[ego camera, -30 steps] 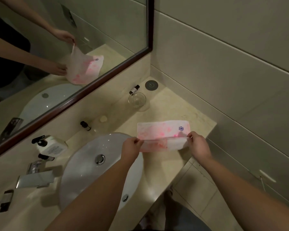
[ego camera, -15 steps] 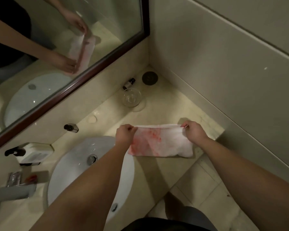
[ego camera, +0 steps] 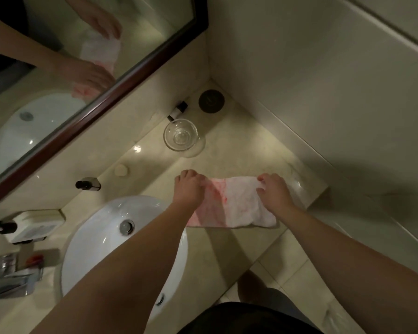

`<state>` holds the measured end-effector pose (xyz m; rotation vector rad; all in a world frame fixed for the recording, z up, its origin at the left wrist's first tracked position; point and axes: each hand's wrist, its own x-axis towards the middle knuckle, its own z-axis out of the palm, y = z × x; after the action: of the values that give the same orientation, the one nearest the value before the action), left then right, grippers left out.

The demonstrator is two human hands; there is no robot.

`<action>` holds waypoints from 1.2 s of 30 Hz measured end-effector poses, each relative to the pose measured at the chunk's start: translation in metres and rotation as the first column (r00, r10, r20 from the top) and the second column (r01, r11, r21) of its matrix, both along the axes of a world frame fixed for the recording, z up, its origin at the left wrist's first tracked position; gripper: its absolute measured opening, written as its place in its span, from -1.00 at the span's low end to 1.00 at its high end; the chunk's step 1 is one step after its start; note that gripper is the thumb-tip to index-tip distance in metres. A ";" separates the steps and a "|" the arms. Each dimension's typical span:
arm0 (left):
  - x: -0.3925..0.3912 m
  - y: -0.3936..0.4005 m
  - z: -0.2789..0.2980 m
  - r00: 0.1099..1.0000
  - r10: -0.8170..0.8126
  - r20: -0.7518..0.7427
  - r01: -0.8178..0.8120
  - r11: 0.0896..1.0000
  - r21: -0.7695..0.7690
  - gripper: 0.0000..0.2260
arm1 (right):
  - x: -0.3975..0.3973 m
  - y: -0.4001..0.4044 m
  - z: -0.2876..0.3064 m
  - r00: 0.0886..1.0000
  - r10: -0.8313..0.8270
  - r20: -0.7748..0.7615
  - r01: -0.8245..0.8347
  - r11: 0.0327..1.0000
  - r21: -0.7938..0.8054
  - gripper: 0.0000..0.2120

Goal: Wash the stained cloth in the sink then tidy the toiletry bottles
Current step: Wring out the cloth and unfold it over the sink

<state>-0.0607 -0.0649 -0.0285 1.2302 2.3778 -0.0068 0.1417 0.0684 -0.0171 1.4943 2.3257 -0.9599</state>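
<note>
A white cloth (ego camera: pixel 232 204) with pink-red stains lies folded on the beige counter (ego camera: pixel 246 153), just right of the white sink (ego camera: pixel 99 227). My left hand (ego camera: pixel 188 188) grips its far left corner with curled fingers, and my right hand (ego camera: pixel 274 192) pinches its far right corner. A small clear bottle with a dark cap (ego camera: pixel 88 184) lies by the wall behind the sink. Another small dark-capped bottle (ego camera: pixel 178 111) lies near the corner. A white pump bottle (ego camera: pixel 34 227) lies on its side left of the sink.
An empty glass (ego camera: pixel 181 135) stands behind the cloth, with a round black disc (ego camera: pixel 211 101) in the corner beyond it. A chrome faucet (ego camera: pixel 10 282) is at the lower left. A small round pale lump (ego camera: pixel 120 170) sits by the wall. The mirror (ego camera: pixel 82 56) runs along the back.
The cloth, held up and stretched between both hands before, has come down flat onto the counter. My view has tilted further down.
</note>
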 end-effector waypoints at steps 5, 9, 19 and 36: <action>0.016 0.021 -0.001 0.994 -0.106 0.037 0.107 0.994 -0.025 -0.68 | -0.001 -0.045 0.007 0.999 0.039 0.010 -0.039 0.998 0.053 -0.61; 0.019 0.031 -0.006 0.987 -0.153 0.058 0.153 0.988 0.005 -0.69 | -0.001 -0.093 0.012 0.999 0.011 -0.053 -0.010 0.999 0.032 -0.82; 0.032 0.044 -0.015 0.987 -0.151 0.054 0.149 0.988 0.029 -0.72 | -0.022 -0.128 -0.016 0.295 -0.922 0.250 0.741 0.056 -0.669 -0.72; 0.021 0.039 0.048 0.806 0.261 0.532 -0.371 0.922 0.110 -0.89 | -0.016 -0.117 0.049 0.362 -0.930 -0.067 0.710 0.321 -0.627 -0.89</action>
<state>-0.0395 -0.0257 0.0193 0.7661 2.1031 0.6183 0.1253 -0.0490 0.0316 2.4400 1.0029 -2.1320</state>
